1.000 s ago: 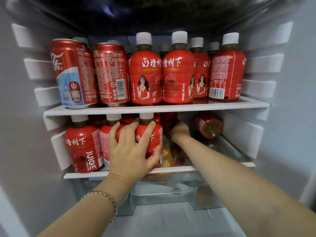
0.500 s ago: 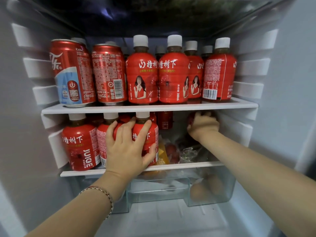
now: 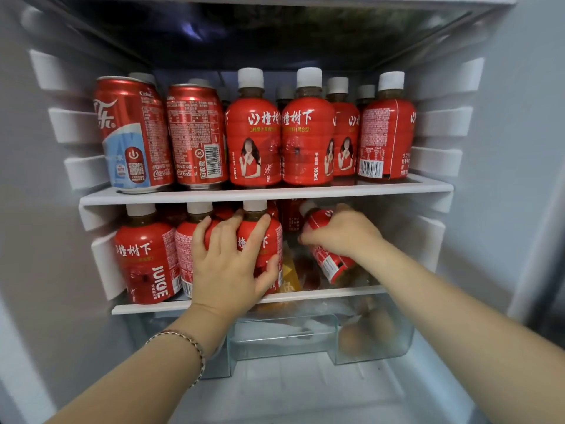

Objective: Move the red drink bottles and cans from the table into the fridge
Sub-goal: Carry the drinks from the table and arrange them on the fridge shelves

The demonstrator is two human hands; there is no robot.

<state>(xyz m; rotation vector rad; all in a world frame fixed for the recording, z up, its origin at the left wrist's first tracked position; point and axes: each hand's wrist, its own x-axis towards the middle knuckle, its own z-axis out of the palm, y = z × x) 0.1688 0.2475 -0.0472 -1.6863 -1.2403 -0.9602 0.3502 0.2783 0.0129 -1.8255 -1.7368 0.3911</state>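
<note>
I look into an open fridge. Its upper shelf (image 3: 428, 188) carries two red cans (image 3: 134, 133) and several red bottles (image 3: 307, 139) with white caps, all upright. On the lower shelf (image 3: 336, 292) stand three more red bottles at the left (image 3: 142, 255). My left hand (image 3: 227, 261) wraps its fingers and thumb around the rightmost of them (image 3: 270, 237). My right hand (image 3: 342, 232) grips a tilted red bottle (image 3: 328, 263) just above the lower shelf, cap pointing up and left.
Under my right hand lie a yellow packet (image 3: 289, 273) and bagged food on the lower shelf. A clear drawer (image 3: 305, 338) below holds brownish round items. White rail ribs line both side walls (image 3: 76, 172). A dark glass panel (image 3: 260, 35) roofs the compartment.
My right hand has drawn back from deep in the lower shelf, taken the bottle that lay at the right, and brought it forward, tilted. My left hand has stayed on its bottle.
</note>
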